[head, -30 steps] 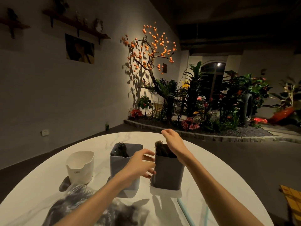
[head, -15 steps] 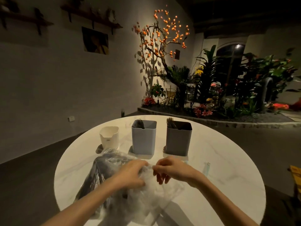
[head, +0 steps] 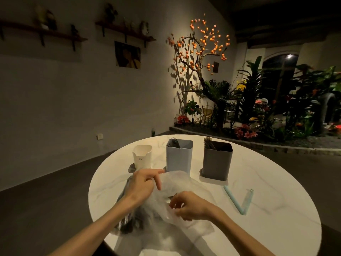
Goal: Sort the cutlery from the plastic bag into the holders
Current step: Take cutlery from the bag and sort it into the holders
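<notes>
Both hands on the plastic bag (head: 177, 183), near edge of the round desk (head: 276, 182). Left hand (head: 143, 183) pinches the bag's upper edge; right hand (head: 190, 206) has curled fingers in the film, cutlery grip unclear. White holder (head: 142, 156), blue holder (head: 178, 156), grey holder (head: 216, 160) stand behind; blue and grey carry cutlery.

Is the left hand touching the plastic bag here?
Touching. The head view shows the left hand pinching the plastic bag at its raised upper edge.
</notes>
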`<state>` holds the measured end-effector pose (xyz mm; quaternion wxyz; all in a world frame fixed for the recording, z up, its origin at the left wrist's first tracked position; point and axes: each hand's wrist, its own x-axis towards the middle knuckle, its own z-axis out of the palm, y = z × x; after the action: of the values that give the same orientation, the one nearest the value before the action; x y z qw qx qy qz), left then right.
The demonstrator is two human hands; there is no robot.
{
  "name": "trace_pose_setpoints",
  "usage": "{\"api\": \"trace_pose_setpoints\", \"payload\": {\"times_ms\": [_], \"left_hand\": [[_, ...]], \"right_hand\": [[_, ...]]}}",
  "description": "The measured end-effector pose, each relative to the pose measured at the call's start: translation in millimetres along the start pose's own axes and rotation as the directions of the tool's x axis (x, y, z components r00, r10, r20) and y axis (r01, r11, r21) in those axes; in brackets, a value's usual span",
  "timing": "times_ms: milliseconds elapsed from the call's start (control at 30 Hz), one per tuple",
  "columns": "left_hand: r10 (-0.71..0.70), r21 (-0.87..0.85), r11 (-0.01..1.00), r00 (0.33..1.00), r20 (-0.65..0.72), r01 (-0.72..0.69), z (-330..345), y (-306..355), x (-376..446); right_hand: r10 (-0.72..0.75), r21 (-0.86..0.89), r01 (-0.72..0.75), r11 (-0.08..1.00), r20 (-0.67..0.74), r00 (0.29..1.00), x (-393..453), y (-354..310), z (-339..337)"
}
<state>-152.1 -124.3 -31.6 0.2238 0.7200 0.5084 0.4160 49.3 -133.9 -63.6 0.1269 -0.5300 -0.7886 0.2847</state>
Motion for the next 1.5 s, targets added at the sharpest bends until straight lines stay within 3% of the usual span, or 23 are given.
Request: {"api": "trace_pose_setpoints", "payload": {"times_ms": [100, 167, 233, 333, 467, 567, 733, 867, 967, 1033, 1167, 1300, 1500], "left_hand": [[-0.042, 0.119, 0.993, 0.992, 0.123, 0.027, -7.5, 3.9, -1.6], [-0.059, 0.422, 0.905, 0.968, 0.242, -0.05, -11.8, 13.6, -7.6], [0.003, 0.66, 0.735, 0.974, 0.226, -0.155, -9.0, 5.6, -11.0], [0.043, 0.719, 0.683, 0.99, 0.134, -0.127, -6.2, -11.5, -10.9], [0.122, 0.674, 0.731, 0.992, 0.024, -0.106, -12.7, -24.3, -7.1], [0.215, 0.556, 0.819, 0.975, -0.062, -0.145, -18.2, -26.4, -3.5], [0.261, 0.544, 0.821, 0.961, -0.09, -0.172, -18.4, -35.3, 0.9], [0.054, 0.493, 0.869, 0.998, -0.006, -0.044, -20.4, -43.9, -1.8], [0.041, 0.385, 0.922, 0.999, -0.011, -0.034, -23.7, -52.6, -5.8], [0.088, 0.338, 0.939, 0.996, -0.035, -0.071, -26.6, -53.2, -7.1], [0.077, 0.291, 0.955, 0.996, -0.039, -0.063, -29.3, -51.6, -3.0], [-0.106, 0.315, 0.945, 0.994, 0.037, 0.089, -26.9, -54.8, -0.3], [-0.406, 0.314, 0.876, 0.911, 0.072, 0.366, -30.3, -70.0, -3.9]], "right_hand": [[-0.089, -0.077, 0.083, 0.994, -0.075, 0.993, 8.9, -11.7, 3.5], [-0.133, -0.042, 0.129, 0.991, -0.113, 0.985, 12.6, -16.1, 5.0], [-0.151, 0.009, 0.154, 0.988, -0.158, 0.976, 17.7, -17.6, 8.1], [-0.087, 0.006, 0.09, 0.996, -0.191, 0.978, 26.4, -19.2, 9.6], [-0.095, -0.121, 0.064, 0.991, -0.271, 0.958, 34.2, -28.6, 7.0], [-0.073, -0.074, 0.062, 0.995, -0.168, 0.983, 40.8, -40.1, 17.1], [0.07, -0.007, -0.076, 0.997, -0.305, 0.95, 60.8, -67.5, 33.1], [0.196, -0.173, -0.226, 0.959, -0.174, 0.965, 79.9, -79.5, 49.8], [0.222, -0.243, -0.256, 0.936, -0.157, 0.962, 89.5, -83.2, 57.0], [0.218, -0.188, -0.245, 0.951, -0.152, 0.964, 90.4, -83.9, 52.1], [0.271, 0.081, -0.26, 0.962, -0.185, 0.945, 92.1, -71.6, 44.8], [0.229, 0.007, -0.237, 0.971, -0.283, 0.931, 88.2, -67.3, 46.7], [0.243, 0.073, -0.233, 0.97, -0.21, 0.947, 95.9, -62.2, 43.6]]}}
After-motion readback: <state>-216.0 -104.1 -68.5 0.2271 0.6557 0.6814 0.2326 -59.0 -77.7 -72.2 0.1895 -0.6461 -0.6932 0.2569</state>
